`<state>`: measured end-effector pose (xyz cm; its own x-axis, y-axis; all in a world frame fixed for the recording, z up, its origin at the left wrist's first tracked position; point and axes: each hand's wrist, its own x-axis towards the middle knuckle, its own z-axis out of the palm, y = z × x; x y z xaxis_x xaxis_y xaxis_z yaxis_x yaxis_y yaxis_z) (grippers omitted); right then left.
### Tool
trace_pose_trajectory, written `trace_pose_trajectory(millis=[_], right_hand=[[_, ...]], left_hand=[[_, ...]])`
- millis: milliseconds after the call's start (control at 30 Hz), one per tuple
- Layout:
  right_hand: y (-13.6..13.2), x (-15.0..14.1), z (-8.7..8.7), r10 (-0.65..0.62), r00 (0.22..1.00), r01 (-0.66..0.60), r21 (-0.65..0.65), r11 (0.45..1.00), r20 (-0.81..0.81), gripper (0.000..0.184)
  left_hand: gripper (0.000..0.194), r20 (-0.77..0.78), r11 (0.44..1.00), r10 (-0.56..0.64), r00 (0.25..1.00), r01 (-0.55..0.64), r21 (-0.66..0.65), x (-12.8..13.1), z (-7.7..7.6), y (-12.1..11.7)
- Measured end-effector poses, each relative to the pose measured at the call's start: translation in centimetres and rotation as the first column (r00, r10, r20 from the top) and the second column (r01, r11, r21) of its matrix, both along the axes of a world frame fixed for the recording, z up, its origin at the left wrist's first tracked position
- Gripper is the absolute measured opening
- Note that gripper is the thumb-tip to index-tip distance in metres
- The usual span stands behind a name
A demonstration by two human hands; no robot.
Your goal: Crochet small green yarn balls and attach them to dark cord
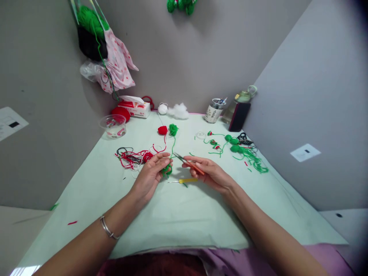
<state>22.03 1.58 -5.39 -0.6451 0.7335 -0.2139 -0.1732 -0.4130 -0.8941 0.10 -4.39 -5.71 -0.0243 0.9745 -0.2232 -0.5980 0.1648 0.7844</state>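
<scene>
My left hand [153, 170] is closed around a small green crocheted piece [166, 170]. From it a strand of green yarn runs up to a small green yarn ball [173, 129]. My right hand [208, 170] grips orange-handled thread snips [195, 166], their dark metal tips pointing left toward the strand just above the piece. Whether the blades touch the yarn I cannot tell. Below, between both hands, a crochet hook [184, 180] with a yellow handle lies on the pale green table cover [178, 222].
Tangled red, white and black yarn [133, 158] lies left. Green crocheted parts [234, 142] with loose tails lie right. Along the back stand a plastic tub [115, 128], a tissue box [136, 108], white stuffing [179, 111], a pen holder [214, 111] and a phone [240, 117].
</scene>
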Motion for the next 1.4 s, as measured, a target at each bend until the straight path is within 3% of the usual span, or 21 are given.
trace_pose_trajectory(millis=[200,300,467,667,933,1167,1400], right_hand=[[-0.7,-0.9,0.0,0.16,0.987,-0.16,0.075,0.984,0.009,0.064],[-0.8,-1.0,0.2,0.129,0.987,-0.142,0.149,0.979,0.091,0.063],[-0.9,-1.2,0.4,-0.016,0.972,-0.033,0.205,0.978,0.234,0.038],[-1.2,-1.6,0.2,0.046,0.964,-0.117,0.266,0.957,0.262,0.047],[-1.4,-2.0,0.6,-0.028,0.925,-0.143,0.416,0.898,0.379,0.048],[-1.8,-2.3,1.0,-0.056,0.909,-0.179,0.507,0.843,0.414,0.045],[-2.0,-2.6,0.8,-0.077,0.915,-0.14,0.489,0.861,0.396,0.044]], left_hand=[[0.029,0.071,0.988,0.156,0.985,-0.156,0.002,0.2,0.1,0.2],[0.028,0.099,0.978,0.208,0.973,-0.209,-0.001,0.1,0.1,0.3],[0.03,-0.004,0.987,0.155,0.988,-0.155,0.031,0.5,0.1,-0.1],[0.03,-0.082,0.986,0.163,0.983,-0.158,0.06,0.8,-0.1,-0.3],[0.029,-0.132,0.988,0.138,0.982,-0.128,0.087,1.4,0.1,-0.7],[0.028,-0.219,0.987,0.088,0.972,-0.055,0.153,1.9,-0.7,-0.9],[0.028,-0.245,0.991,0.053,0.968,-0.02,0.136,2.0,-0.7,-0.9]])
